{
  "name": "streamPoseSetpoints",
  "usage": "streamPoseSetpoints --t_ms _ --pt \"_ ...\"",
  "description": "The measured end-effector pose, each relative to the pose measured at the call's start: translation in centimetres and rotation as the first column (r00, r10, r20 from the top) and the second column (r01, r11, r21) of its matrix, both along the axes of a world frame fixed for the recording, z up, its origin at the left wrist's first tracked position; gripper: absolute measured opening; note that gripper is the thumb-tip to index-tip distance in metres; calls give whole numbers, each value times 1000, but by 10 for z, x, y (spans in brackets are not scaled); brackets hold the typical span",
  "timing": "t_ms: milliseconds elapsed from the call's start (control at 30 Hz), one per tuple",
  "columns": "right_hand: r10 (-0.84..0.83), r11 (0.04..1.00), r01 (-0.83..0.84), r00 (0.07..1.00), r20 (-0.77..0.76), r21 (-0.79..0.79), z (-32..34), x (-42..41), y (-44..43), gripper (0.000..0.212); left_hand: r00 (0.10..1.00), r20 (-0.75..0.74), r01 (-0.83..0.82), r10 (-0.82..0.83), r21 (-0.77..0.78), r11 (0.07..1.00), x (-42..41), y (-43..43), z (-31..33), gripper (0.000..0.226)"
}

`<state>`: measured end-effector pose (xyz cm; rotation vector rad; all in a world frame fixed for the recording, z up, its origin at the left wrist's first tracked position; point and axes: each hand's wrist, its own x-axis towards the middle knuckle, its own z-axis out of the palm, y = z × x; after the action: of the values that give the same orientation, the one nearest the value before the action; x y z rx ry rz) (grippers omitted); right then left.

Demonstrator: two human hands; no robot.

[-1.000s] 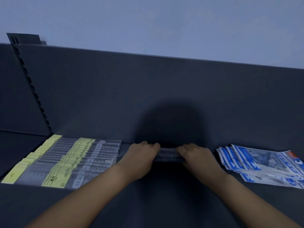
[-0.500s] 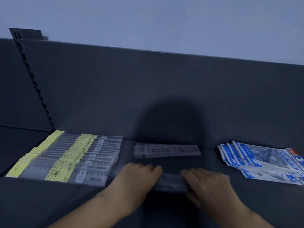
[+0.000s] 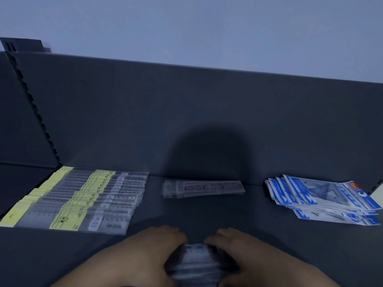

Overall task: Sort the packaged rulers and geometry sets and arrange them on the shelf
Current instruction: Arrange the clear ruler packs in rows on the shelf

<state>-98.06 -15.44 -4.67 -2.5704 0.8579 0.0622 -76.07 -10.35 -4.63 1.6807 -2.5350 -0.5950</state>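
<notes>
On dark shelf (image 3: 207, 214) w/ blue-grey wall (image 3: 186, 27) behind, both hands' grips clasp ruler packs (image 3: 196, 259).

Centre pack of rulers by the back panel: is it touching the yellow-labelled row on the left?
Apart. The head view shows bare dark shelf between the centre pack and the yellow-labelled row.

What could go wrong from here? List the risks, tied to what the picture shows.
1. Both hands, left hand and right hand, cover a bunch of slippery clear-sleeved rulers; they may fan out or slide apart.
2. The fanned row of yellow-labelled clear ruler packs lies close to the left hand; a sideways sweep could disturb it.
3. The loose pile of blue-and-white geometry set packets looks uneven and may slump.
</notes>
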Motion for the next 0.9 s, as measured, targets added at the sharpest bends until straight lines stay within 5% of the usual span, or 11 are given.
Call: streamPoseSetpoints --t_ms 133,233,333,433,667,800,900 --pt "104 993 -107 992 -71 -41 0 2 2 56 999 -33 13 -9 116 993 1 1 13 39" --pt "13 998 -9 997 80 -56 11 -2 -17 54 994 -76 -57 73 195 979 4 -10 21 48" --pt "-203 939 261 946 252 -224 3 -6 -63 44 944 -139 -308 300 -33 951 10 -40 9 63" --pt "-344 851 400 914 215 -339 -15 -10 -103 51 911 -67 -411 407 -230 882 16 -71 -10 76" --pt "-257 918 259 965 48 -301 -24 -6 -117 48 947 -101 -319 305 -182 930 24 -94 -29 84" --pt "-212 960 218 976 56 -178 -17 -4 -111 41 969 -71 -245 237 -138 960 29 -100 -27 75" --pt "-241 956 247 969 56 -157 -12 -3 -103 39 975 -95 -210 202 -88 974 26 -98 -28 89"
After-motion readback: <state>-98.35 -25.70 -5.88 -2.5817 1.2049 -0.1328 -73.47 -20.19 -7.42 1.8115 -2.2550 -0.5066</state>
